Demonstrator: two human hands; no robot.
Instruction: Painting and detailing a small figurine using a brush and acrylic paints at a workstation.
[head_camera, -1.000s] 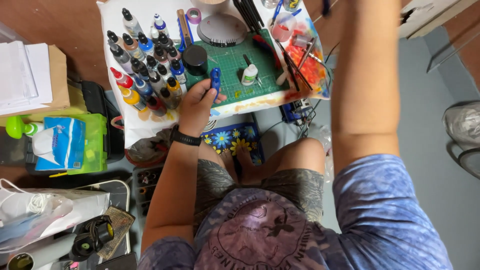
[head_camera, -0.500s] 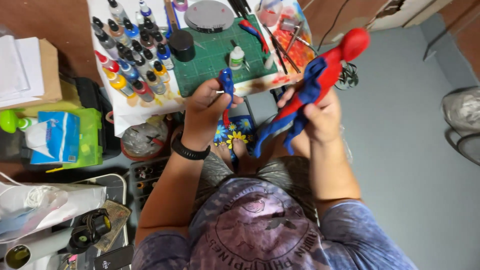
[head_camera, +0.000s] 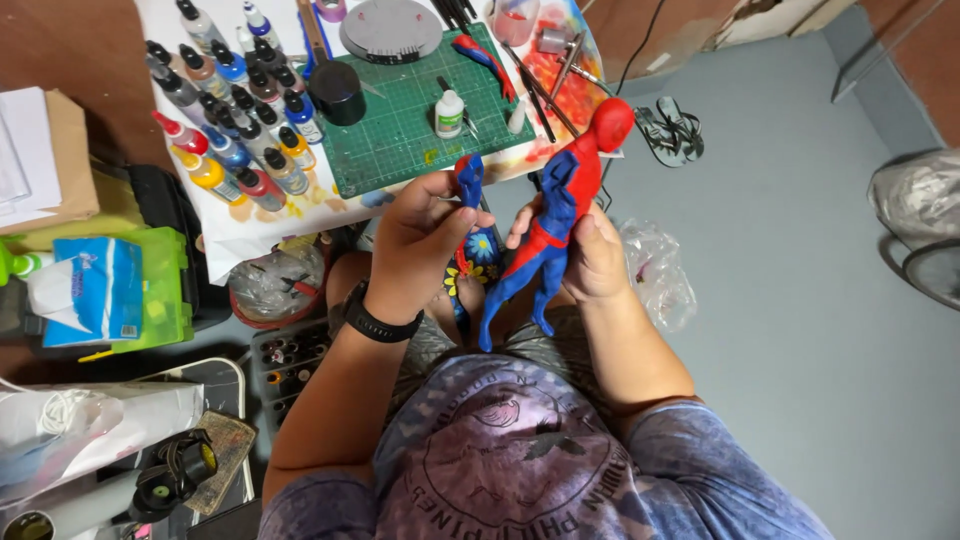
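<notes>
Your right hand (head_camera: 590, 255) is wrapped around the waist and hips of a red and blue action figure (head_camera: 555, 225), fingers closed on it, so the figure stands roughly upright above your lap with its red head up toward the table edge and its blue legs hanging down past your thumb. Your left hand (head_camera: 420, 240), with a black watch (head_camera: 375, 322) on the wrist, pinches a small blue arm piece (head_camera: 468, 180) between the thumb and fingertips, closed on it, held just beside the figure's shoulder but not touching it as far as you can see. Both hands hover just off the near edge of the work table, over your knees. On the table a green cutting mat (head_camera: 400, 120) lies behind your left hand, with a small white glue bottle (head_camera: 450, 112) standing on it and another loose red and blue limb (head_camera: 485, 62) near its far corner. A black jar (head_camera: 337, 92) sits at the mat's left edge, and rows of paint bottles (head_camera: 230, 110) stand on the paper to the left of it. A grey round base (head_camera: 390, 28) lies at the far side. To your left, a tissue pack (head_camera: 85, 290) rests on a green box (head_camera: 170, 290). A pair of sandals (head_camera: 672, 130) lies on the grey floor to the right.
</notes>
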